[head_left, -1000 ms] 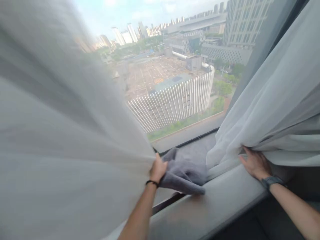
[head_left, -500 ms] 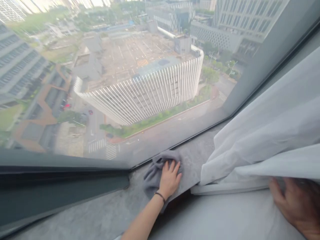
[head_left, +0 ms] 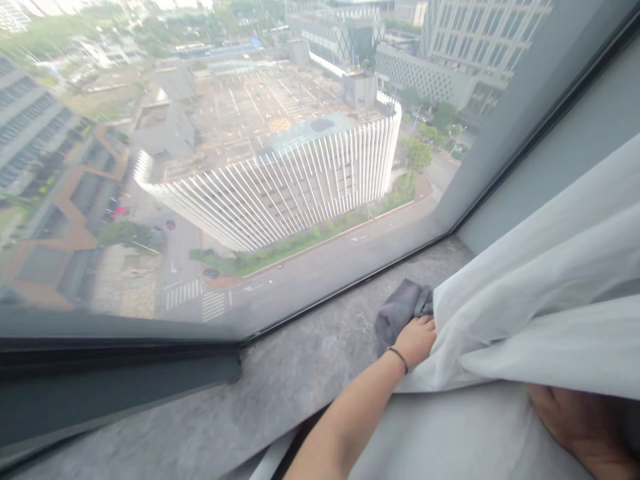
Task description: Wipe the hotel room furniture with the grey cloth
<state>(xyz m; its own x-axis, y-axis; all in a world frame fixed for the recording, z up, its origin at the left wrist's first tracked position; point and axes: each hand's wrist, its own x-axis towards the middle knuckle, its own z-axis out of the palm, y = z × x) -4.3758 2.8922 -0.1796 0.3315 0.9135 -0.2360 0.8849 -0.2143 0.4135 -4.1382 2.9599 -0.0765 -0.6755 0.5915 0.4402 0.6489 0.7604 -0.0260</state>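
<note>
My left hand (head_left: 417, 341), with a dark band at the wrist, presses a bunched grey cloth (head_left: 400, 310) onto the stone windowsill (head_left: 320, 360). Its fingers bend over the cloth, and their tips are partly covered by the edge of the white curtain (head_left: 530, 307). At the lower right, my right hand (head_left: 575, 420) is beneath the curtain's lower fold. The fabric and shadow hide its fingers, so its grip does not show.
A large window pane (head_left: 300, 267) rises behind the sill, set in a grey frame (head_left: 500, 160). To the left a dark frame ledge (head_left: 125, 380) borders the sill. A pale, fabric-like surface (head_left: 450, 427) lies below the curtain, with a dark gap beside the sill.
My left hand has slid the cloth to the right along the sill, up to the curtain. My right hand sits slightly lower, with its fingers more covered. The view has shifted slightly.
</note>
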